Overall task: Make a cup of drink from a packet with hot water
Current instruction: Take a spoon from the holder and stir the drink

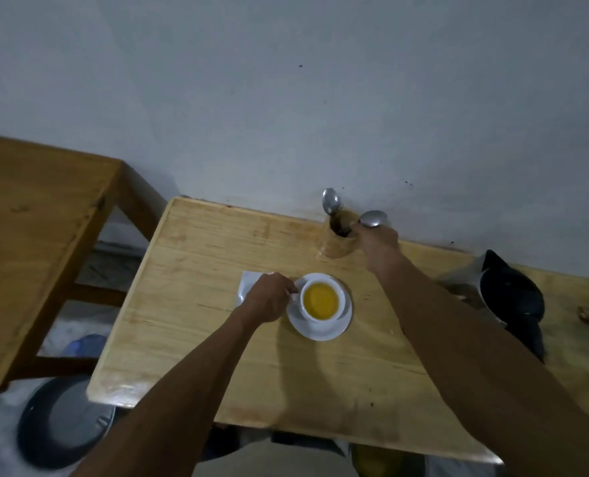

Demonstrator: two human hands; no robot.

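A white cup point(320, 299) full of yellow drink stands on a white saucer point(324, 330) in the middle of the wooden table point(200, 270). My left hand point(269, 299) pinches the cup's handle on its left side. A white packet point(248, 282) lies flat under that hand, partly hidden. My right hand point(377, 244) reaches to the wooden holder point(337, 244) at the table's back edge and grips a metal spoon point(374, 219) by its stem, bowl end up. A second spoon point(331, 200) stands in the holder.
A steel kettle with a black lid point(508, 294) stands at the right, behind my right forearm. A second wooden table point(34, 215) is at the left. A dark round stool point(64, 421) sits on the floor at the lower left. The wall runs close behind the table.
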